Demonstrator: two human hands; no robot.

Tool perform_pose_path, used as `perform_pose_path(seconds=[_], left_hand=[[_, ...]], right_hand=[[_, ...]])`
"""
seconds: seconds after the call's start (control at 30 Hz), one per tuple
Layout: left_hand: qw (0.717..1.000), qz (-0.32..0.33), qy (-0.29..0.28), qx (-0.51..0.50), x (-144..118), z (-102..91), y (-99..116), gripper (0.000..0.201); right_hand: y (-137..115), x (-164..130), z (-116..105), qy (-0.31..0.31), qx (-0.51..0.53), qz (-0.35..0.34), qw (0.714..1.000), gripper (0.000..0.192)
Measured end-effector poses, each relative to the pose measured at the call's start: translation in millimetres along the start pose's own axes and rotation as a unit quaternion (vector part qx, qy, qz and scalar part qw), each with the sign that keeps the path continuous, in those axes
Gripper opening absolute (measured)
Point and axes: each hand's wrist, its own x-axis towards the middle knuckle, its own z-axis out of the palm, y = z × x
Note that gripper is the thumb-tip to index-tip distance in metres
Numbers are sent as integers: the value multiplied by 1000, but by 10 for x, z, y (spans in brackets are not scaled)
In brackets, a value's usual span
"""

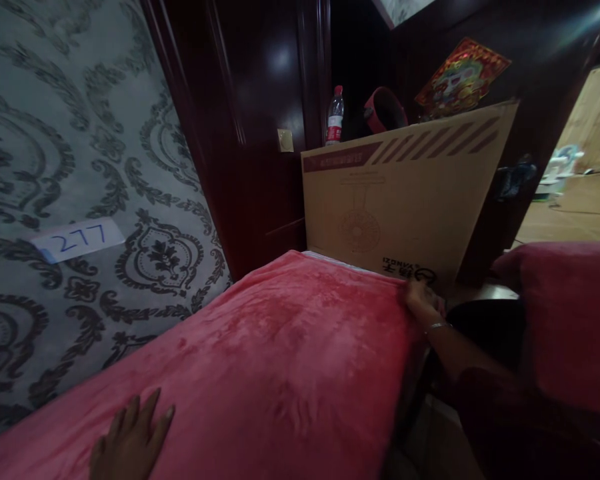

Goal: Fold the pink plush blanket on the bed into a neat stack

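Both of your hands are on the pink blanket (280, 360), and each is doing a different job. Your left hand (130, 437) lies flat near you, fingers spread and holding nothing, palm pressed down on the plush; laid that way it seems to pin the near end so the fabric cannot slide. Your right hand (421, 299) is stretched far forward, closed on the blanket's far right corner, the fingers curled over the edge where it meets the box (405, 193); that grip looks like it keeps the cloth taut along the right side. A bracelet (436, 327) sits on that wrist.

The blanket runs from under your left hand up to your right, smooth between them, covering the bed with a strip of pale bedding showing just past your right fingertips. The box stands upright just beyond your right hand, leaning back against the dark door (260, 133). On top of it, well above your right hand, stand a bottle (335, 117) and a red round thing (384, 110). To the right of your right arm a second pink fold (570, 313) hangs. Left of your left hand rises patterned wallpaper with a label (79, 239) reading 277
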Motion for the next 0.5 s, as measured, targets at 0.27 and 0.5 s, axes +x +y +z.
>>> perform_pose_path(seconds=[0.27,0.5], left_hand=[[1000,-9,-1,-5,-6,11,11,62],[1000,6,-13,7,21,37,-22,63]], right_hand=[[-88,-173,-79,31,-3,-72,997,41],[-768,-483,140,45,2,-275,960,49]])
